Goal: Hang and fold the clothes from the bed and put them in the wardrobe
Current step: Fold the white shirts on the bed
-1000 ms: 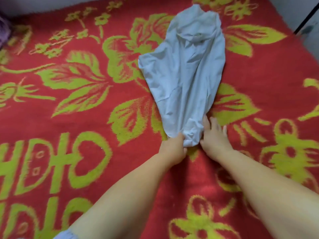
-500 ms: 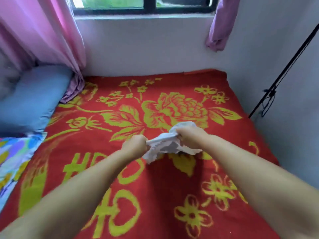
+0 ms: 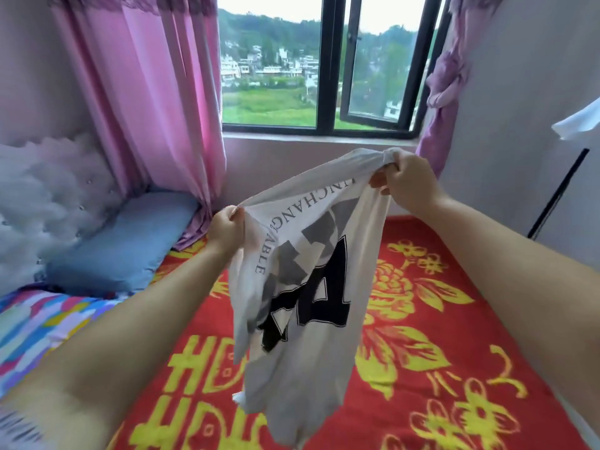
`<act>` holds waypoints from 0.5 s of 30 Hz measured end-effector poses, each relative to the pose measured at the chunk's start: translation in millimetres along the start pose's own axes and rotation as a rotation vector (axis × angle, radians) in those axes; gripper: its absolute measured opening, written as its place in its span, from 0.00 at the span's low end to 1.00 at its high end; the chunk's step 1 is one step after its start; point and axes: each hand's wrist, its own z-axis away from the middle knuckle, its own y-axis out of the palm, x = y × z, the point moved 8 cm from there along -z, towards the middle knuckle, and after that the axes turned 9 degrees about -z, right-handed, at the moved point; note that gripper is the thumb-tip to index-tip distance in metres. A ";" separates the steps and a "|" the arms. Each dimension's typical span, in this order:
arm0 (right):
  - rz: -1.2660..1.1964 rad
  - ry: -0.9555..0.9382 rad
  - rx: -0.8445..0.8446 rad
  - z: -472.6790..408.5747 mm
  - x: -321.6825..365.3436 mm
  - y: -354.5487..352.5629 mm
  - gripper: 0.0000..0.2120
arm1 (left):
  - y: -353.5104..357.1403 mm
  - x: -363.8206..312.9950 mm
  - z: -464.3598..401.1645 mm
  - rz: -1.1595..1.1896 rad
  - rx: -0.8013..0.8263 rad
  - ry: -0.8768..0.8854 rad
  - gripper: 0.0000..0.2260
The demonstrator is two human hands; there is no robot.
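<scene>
A white T-shirt with big dark letters printed on it is held up in the air over the bed. It is held at its top edge by both hands. One corner is pinched by the left hand, with the fingers curled tight on the cloth. The other end is bunched up inside the right hand, which is closed around it and is held higher than the left. Between the two grips the top edge is stretched in a slanted line. Below the grips the rest of the shirt hangs loose and twisted, and its bottom edge dangles just above the red and yellow blanket.

A blue pillow is seen off to the left of the left hand, by the pink curtain. The window is behind both hands.

The shirt looks ready to be shaken out flat, so that it can be folded or hung. Things could go wrong here. The left pinch holds only a little bit of cloth, so that corner could slip out if the shirt is shaken hard. The cloth is bunched in the right hand, so the shirt could stay twisted and be folded crooked. No wardrobe is seen.
</scene>
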 end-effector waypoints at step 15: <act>-0.056 0.413 0.388 37.3 0.5 34.9 0.12 | -108.1 -79.1 -57.1 -0.422 -0.082 0.342 0.26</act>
